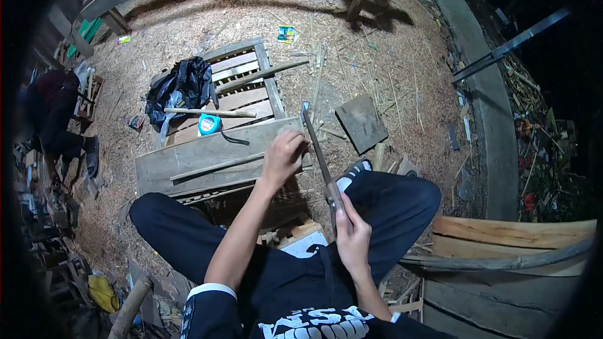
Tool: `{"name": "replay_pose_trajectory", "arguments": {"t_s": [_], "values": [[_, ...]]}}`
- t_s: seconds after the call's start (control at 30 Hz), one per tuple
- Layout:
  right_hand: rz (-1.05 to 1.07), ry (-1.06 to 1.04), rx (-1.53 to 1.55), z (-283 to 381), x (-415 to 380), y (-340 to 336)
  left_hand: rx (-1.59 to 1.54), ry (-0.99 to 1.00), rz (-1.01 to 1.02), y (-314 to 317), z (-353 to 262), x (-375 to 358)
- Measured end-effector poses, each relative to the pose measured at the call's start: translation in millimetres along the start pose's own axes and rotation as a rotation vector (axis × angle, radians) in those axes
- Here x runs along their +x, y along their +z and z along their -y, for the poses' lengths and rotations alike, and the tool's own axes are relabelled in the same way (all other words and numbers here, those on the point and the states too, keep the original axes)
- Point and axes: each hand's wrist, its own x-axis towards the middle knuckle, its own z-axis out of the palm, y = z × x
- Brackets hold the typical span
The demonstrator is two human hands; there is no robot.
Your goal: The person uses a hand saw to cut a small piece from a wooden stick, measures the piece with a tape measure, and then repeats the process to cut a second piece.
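My right hand [353,233] is wrapped round the handle end of a long knife [319,150], its narrow dark blade pointing forward and away from me. Just left of the blade is my left hand [286,156], with its fingers curled in; whatever it may hold is hidden. Beneath that hand lies a wide grey plank [154,166] with a thin stick [213,169] along it. A blue tape measure [209,124] rests at the plank's far edge.
Behind the plank is a slatted wooden frame [271,78] with a black plastic bag [182,91] on it. A square board [362,124] lies to the right on shavings. Another person [59,107] crouches at far left. Boards [515,235] stand beside me at right.
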Motion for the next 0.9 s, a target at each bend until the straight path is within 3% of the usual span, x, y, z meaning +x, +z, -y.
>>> {"name": "replay_pose_trajectory", "arguments": {"t_s": [0.1, 0.23, 0.27, 0.4, 0.57, 0.67, 0.9], "values": [[0.029, 0.022, -0.133, -6, 29, 17, -0.017, 0.000, -0.003, 0, 1, 0], [-0.008, -0.015, -0.001, -7, 32, 21, -0.013, 0.004, 0.010, 7, 1, -10], [0.072, 0.123, -0.095, 2, 25, 14, -0.003, 0.016, 0.033, 9, 0, -14], [-0.006, 0.161, 0.040, -14, 26, 32, 0.014, 0.017, 0.046, 8, 2, -8], [-0.052, 0.129, 0.109, -34, 14, 39, 0.058, 0.057, 0.007, 7, 1, -11], [-0.085, 0.068, -0.034, -40, 9, 34, 0.116, 0.095, 0.025, 6, -3, -15], [-0.065, -0.035, -0.056, -12, 9, 32, 0.188, 0.090, -0.091, -14, -17, -9]]}}
